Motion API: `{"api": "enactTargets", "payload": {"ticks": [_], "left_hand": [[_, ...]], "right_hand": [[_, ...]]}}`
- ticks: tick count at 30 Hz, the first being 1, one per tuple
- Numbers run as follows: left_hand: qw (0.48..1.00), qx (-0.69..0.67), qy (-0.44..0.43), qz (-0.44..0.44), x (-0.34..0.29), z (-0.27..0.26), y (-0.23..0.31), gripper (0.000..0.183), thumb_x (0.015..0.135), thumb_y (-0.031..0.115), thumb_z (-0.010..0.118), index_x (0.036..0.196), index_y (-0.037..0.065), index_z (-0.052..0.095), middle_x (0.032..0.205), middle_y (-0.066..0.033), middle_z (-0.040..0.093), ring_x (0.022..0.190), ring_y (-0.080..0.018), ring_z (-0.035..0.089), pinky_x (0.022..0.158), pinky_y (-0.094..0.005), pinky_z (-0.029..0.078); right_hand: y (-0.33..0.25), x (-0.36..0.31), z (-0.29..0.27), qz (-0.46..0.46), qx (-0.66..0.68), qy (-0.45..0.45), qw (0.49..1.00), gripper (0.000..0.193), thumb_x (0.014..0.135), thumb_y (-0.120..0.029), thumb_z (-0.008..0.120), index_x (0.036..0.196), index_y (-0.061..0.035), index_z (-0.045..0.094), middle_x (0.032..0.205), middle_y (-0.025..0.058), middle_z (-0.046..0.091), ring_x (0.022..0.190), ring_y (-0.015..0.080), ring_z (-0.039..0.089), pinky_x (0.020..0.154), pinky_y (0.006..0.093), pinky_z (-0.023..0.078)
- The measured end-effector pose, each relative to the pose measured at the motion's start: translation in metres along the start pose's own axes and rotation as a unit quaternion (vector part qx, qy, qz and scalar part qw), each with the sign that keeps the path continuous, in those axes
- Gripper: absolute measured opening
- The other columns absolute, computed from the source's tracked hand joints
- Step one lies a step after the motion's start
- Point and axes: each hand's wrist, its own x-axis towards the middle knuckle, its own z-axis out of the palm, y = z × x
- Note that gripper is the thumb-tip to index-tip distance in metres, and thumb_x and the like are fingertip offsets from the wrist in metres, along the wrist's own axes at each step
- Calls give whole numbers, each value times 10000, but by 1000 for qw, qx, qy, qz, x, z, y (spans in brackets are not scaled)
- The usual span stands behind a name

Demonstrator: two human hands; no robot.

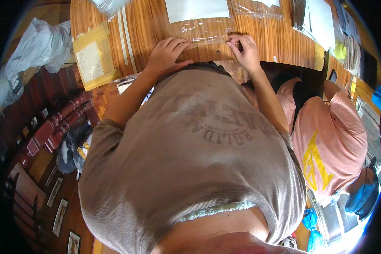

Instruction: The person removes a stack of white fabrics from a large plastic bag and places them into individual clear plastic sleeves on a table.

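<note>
A transparent plastic sleeve (201, 33) lies on the striped wooden table in front of me, with a white sheet (197, 10) at its far end. My left hand (169, 53) rests on the table at the near left corner of the sleeve, its fingers stretched out and lying flat. At the opposite near corner, my right hand (245, 50) has its thumb and fingers bent together in a pinch on the sleeve's edge. The fingertips of the right hand are partly hidden, so how much plastic they hold cannot be made out.
More plastic film (258, 15) lies to the right, near a stack of white sheets (317, 25). A taped yellowish patch (93, 61) covers the table's left corner. Close on my right sits a person in a pink shirt (330, 139). A white plastic bag (42, 44) stands at left.
</note>
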Motion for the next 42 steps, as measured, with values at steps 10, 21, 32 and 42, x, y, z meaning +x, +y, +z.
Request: {"api": "enactTargets", "payload": {"ticks": [10, 21, 32, 42], "left_hand": [[996, -32, 78, -16, -17, 17, -22, 113, 920, 158, 812, 967, 69, 761, 1038, -46, 747, 985, -291, 672, 885, -414, 554], [998, 10, 56, 7, 47, -25, -25, 343, 972, 406, 786, 1110, 92, 781, 1002, -73, 784, 898, -294, 751, 769, -412, 614], [991, -55, -122, -29, 68, -24, -13, 522, 889, 414, 857, 1343, 185, 737, 1029, -27, 801, 1037, -248, 739, 841, -382, 605], [974, -139, -15, -178, 2, -14, -13, 210, 929, 257, 826, 1094, 127, 809, 951, -39, 799, 911, -244, 717, 799, -387, 590]], "right_hand": [[26, 15, -13, 40, 126, -119, 984, 205, 824, -164, 931, 983, -104, 816, 1001, 17, 801, 996, 215, 694, 878, 368, 581], [8, 24, -27, -26, 43, -146, 988, 175, 839, -213, 910, 905, -93, 801, 914, 54, 778, 945, 275, 699, 874, 423, 557], [-8, -4, -16, 94, 113, -52, 988, 180, 879, -181, 886, 930, -51, 773, 913, 84, 744, 882, 275, 705, 784, 411, 571], [-15, -6, -8, 149, 41, -39, 987, 206, 937, -226, 838, 915, -34, 767, 923, 104, 741, 930, 313, 686, 868, 429, 548]]}}
